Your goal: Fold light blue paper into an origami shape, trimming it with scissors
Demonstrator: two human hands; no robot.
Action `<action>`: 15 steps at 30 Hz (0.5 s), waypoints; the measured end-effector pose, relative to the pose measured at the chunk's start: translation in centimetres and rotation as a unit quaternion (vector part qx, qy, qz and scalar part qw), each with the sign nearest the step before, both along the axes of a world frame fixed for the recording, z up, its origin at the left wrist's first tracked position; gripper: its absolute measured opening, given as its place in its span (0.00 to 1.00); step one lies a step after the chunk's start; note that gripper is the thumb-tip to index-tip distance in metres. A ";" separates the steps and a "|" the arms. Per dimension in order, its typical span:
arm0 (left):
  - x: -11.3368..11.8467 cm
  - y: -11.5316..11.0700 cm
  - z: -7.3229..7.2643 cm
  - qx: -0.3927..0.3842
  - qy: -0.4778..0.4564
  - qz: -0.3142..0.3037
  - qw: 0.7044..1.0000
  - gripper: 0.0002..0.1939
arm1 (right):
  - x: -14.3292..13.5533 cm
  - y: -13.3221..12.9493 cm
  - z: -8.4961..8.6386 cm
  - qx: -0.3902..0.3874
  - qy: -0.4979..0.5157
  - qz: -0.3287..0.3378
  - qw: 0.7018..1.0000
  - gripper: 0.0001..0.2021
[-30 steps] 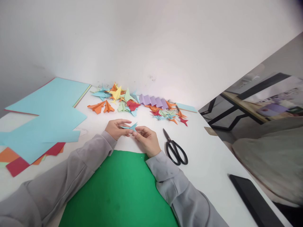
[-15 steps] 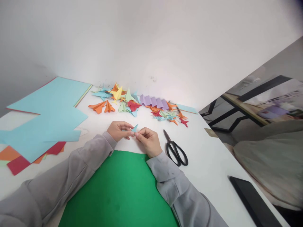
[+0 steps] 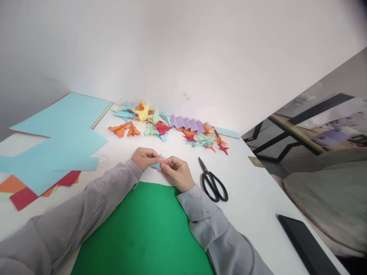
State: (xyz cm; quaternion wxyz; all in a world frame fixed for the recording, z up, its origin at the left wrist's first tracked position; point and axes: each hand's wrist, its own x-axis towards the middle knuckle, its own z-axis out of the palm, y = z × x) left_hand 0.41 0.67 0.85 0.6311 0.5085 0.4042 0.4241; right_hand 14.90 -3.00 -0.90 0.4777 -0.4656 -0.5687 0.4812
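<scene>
One blue paper point(image 3: 156, 165) between the fingers point(image 3: 167, 169)

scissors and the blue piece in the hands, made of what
Scissors: blades probably metal, thin, dull grey and pointed; handles smooth black, perhaps plastic or coated metal. Blue piece: likely matte paper, flat-coloured without shine, though fingers hide most of it.
</scene>
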 end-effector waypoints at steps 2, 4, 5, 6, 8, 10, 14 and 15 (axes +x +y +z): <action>-0.1 0.1 -0.1 0.010 0.018 0.002 1.000 0.13 | 0.0 0.0 0.0 0.001 -0.007 0.006 1.000 0.11; -0.1 0.1 -0.2 0.021 0.029 0.000 0.999 0.12 | 0.0 0.0 -0.1 0.006 -0.014 0.006 1.000 0.12; -0.1 0.1 -0.3 0.025 0.029 -0.004 0.999 0.12 | 0.1 0.0 -0.1 0.009 -0.017 0.005 1.000 0.12; -0.1 0.1 -0.3 0.024 0.025 -0.009 0.999 0.12 | 0.1 0.1 -0.2 0.013 -0.020 0.002 1.000 0.12; -0.1 0.0 -0.3 0.016 0.016 -0.023 0.999 0.13 | 0.1 0.1 -0.3 0.016 -0.023 -0.002 1.000 0.12; -0.1 -0.1 -0.3 0.007 0.011 -0.030 0.999 0.14 | 0.1 0.1 -0.2 0.012 -0.014 -0.003 1.000 0.12; 0.0 0.0 -0.3 0.001 -0.011 -0.004 1.000 0.16 | 0.1 0.1 0.1 0.004 0.011 0.000 1.000 0.12; 0.0 0.1 -0.4 -0.002 -0.023 0.003 1.000 0.17 | 0.1 0.1 0.1 0.002 0.014 0.001 1.000 0.12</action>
